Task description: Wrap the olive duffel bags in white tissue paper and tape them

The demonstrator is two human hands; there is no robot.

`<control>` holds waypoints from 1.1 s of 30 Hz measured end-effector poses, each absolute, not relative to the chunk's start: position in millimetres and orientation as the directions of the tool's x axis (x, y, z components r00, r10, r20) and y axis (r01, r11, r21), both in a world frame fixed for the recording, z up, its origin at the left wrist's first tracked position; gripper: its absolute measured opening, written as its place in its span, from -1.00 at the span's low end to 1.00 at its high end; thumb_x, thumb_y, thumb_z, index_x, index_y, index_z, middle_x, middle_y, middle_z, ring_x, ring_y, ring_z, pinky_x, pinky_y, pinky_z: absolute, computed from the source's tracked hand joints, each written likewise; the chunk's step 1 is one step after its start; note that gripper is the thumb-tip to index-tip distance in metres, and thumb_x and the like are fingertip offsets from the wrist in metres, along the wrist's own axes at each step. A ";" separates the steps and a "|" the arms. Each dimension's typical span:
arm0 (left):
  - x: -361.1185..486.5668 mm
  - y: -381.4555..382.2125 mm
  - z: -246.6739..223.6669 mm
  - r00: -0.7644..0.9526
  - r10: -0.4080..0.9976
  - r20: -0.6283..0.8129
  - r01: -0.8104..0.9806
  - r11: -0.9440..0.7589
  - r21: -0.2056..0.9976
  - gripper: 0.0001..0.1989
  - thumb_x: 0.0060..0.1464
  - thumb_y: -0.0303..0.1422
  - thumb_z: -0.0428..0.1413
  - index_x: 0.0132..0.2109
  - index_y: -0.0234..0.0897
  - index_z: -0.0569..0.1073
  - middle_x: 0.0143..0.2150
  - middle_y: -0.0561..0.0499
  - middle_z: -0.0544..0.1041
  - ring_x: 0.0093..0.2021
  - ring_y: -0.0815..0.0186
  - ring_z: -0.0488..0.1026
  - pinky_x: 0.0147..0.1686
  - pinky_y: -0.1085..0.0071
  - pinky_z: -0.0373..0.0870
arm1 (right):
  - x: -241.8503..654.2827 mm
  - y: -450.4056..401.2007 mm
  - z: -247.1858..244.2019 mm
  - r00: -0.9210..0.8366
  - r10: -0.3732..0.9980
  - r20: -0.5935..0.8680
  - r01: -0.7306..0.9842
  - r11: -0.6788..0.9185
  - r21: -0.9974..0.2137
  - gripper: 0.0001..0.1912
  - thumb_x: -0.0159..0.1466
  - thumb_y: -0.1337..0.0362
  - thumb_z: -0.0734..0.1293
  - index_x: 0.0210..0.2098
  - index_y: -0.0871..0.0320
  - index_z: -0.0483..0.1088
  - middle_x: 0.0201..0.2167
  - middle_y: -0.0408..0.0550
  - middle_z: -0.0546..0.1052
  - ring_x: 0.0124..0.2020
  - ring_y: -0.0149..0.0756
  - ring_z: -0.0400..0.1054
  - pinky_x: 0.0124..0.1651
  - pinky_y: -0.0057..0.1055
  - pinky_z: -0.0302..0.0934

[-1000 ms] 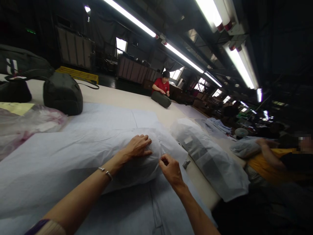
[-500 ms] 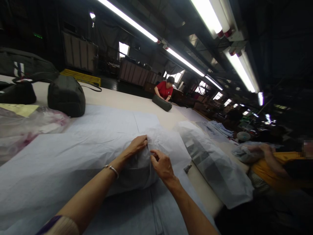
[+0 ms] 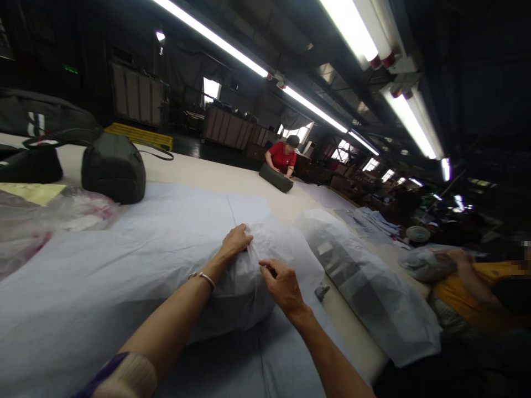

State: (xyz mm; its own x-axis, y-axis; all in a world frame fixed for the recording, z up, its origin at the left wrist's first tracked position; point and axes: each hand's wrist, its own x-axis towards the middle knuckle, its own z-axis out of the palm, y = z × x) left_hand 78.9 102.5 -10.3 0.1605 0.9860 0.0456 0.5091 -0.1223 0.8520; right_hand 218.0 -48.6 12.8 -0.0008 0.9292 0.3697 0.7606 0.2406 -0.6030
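Under my hands lies a bulky bundle in a whitish translucent plastic bag [image 3: 244, 301], its top wrinkled. My left hand [image 3: 236, 242], with a bracelet at the wrist, rests on top of it, fingers closed on a gathered fold. Just to the right, my right hand [image 3: 284, 283] is closed in a pinch, thumb and curled index finger close to the bag; whatever the fingertips hold is too small to make out. Pale sheets [image 3: 199, 202] spread under and behind the bundle.
Dark bags [image 3: 114, 166] stand at the left beside crumpled clear plastic [image 3: 83, 210]. Another wrapped dark bag [image 3: 365, 282] lies to the right, near a small grey object [image 3: 321, 291]. A person in red [image 3: 282, 157] handles a dark case [image 3: 275, 178] across the table; another in orange sits right.
My left hand has shifted slightly left on the bag, and folds now gather at its fingertips. My right hand has moved a little right and down, widening the gap between the hands.
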 end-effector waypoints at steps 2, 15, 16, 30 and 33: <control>78.3 102.2 -11.2 0.158 0.987 0.040 0.481 -0.112 0.870 -0.83 -0.10 -0.41 0.15 -0.26 -0.24 0.42 -0.45 0.05 0.52 -0.44 0.31 0.43 -0.47 0.47 0.22 | 224.8 -59.2 11.4 0.028 0.959 0.282 0.731 0.173 -0.661 -0.78 0.24 0.24 0.25 -0.27 0.11 0.53 -0.43 -0.11 0.59 -0.43 -0.31 0.46 -0.31 -0.43 0.33; 71.8 86.8 -10.5 0.262 0.960 0.097 0.045 -0.113 0.993 -0.61 0.03 -0.31 0.11 0.03 -0.28 0.35 -0.51 0.16 0.45 -0.61 0.46 0.30 -0.59 0.56 0.19 | 202.0 -97.9 -35.2 -0.298 0.930 0.216 0.662 0.364 -0.655 -0.83 0.22 0.31 0.33 -0.19 0.11 0.51 -0.27 -0.07 0.60 -0.22 -0.30 0.49 -0.09 -0.42 0.32; 71.6 85.7 -10.4 0.269 0.958 0.101 0.025 -0.112 0.993 -0.61 0.04 -0.30 0.10 0.03 -0.29 0.35 -0.50 0.15 0.46 -0.62 0.46 0.31 -0.60 0.57 0.19 | 203.1 -94.9 -25.3 -0.299 0.918 0.260 0.623 0.394 -0.676 -0.84 0.24 0.29 0.32 -0.21 0.10 0.51 -0.29 -0.08 0.60 -0.25 -0.32 0.48 -0.11 -0.44 0.32; 76.0 81.1 -13.8 0.307 0.935 0.177 -0.153 -0.135 0.979 -0.58 0.03 -0.24 0.14 0.03 -0.29 0.35 -0.54 0.19 0.42 -0.68 0.48 0.27 -0.70 0.57 0.16 | 211.9 -92.6 -25.5 -0.096 0.991 0.091 0.537 0.128 -0.834 -0.81 0.21 0.22 0.34 -0.21 0.07 0.54 -0.30 -0.13 0.61 -0.27 -0.29 0.49 -0.14 -0.42 0.36; 75.5 78.4 -11.3 0.328 0.925 0.191 -0.191 -0.133 0.973 -0.55 0.01 -0.21 0.16 0.04 -0.30 0.35 -0.52 0.18 0.43 -0.67 0.47 0.28 -0.70 0.56 0.17 | 220.0 -86.1 -25.7 0.134 0.986 0.096 0.480 0.021 -0.877 -0.78 0.23 0.14 0.32 -0.31 0.14 0.52 -0.41 -0.09 0.59 -0.35 -0.26 0.48 -0.25 -0.39 0.37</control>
